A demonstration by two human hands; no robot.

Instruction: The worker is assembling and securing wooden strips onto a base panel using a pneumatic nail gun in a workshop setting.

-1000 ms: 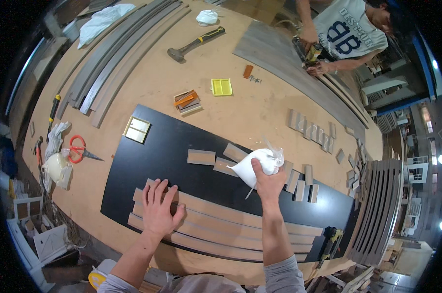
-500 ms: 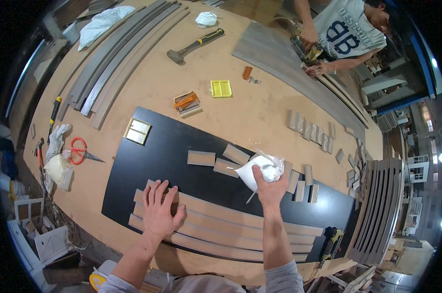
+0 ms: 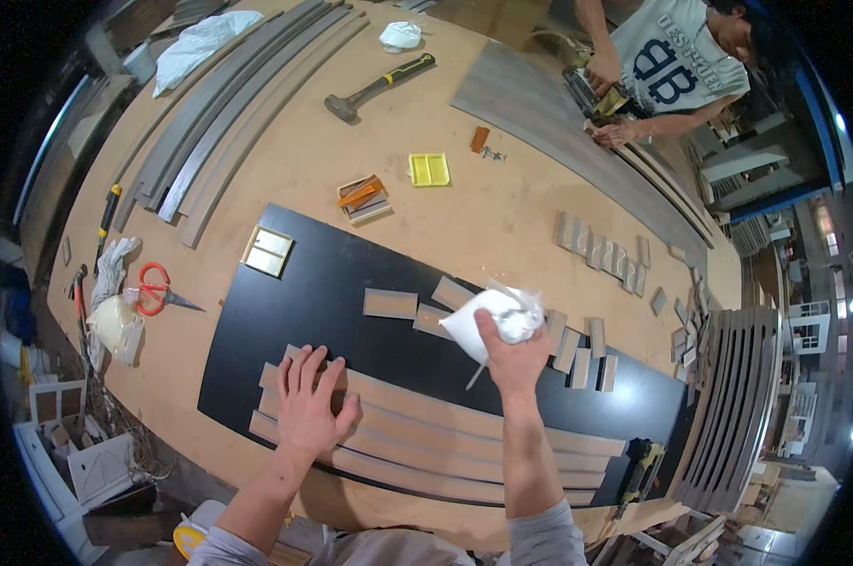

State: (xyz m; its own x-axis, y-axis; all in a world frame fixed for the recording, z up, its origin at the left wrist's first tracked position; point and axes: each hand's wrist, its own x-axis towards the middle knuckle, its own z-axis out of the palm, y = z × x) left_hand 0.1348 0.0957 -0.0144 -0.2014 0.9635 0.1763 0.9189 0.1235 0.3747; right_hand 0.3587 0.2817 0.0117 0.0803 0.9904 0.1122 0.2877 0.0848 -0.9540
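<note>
My right hand (image 3: 516, 358) is wrapped round a plastic bag of white stuff, probably glue (image 3: 472, 324), with its gathered top showing above my fist. A thin pale tip or strand hangs from the bag's lower corner over the black panel (image 3: 332, 264). My left hand (image 3: 311, 401) lies with fingers spread on the left part of several long wooden strips (image 3: 436, 429) along the panel's near edge. Small wooden blocks (image 3: 390, 303) lie on the panel left of the bag, and more blocks (image 3: 568, 349) sit to its right.
Across the table a co-worker's hands (image 3: 615, 132) hold a nail gun (image 3: 596, 94) over strips on a grey board (image 3: 530, 113). A hammer (image 3: 343, 108), a yellow tray (image 3: 430, 170), red scissors (image 3: 153, 291) and a second nail gun (image 3: 643, 469) lie about. Stacked slats (image 3: 728, 396) stand at right.
My right hand has shifted the bag slightly left, and the bag tilts a little differently. My left hand stays on the strips. The co-worker's upper hand and nail gun have moved slightly.
</note>
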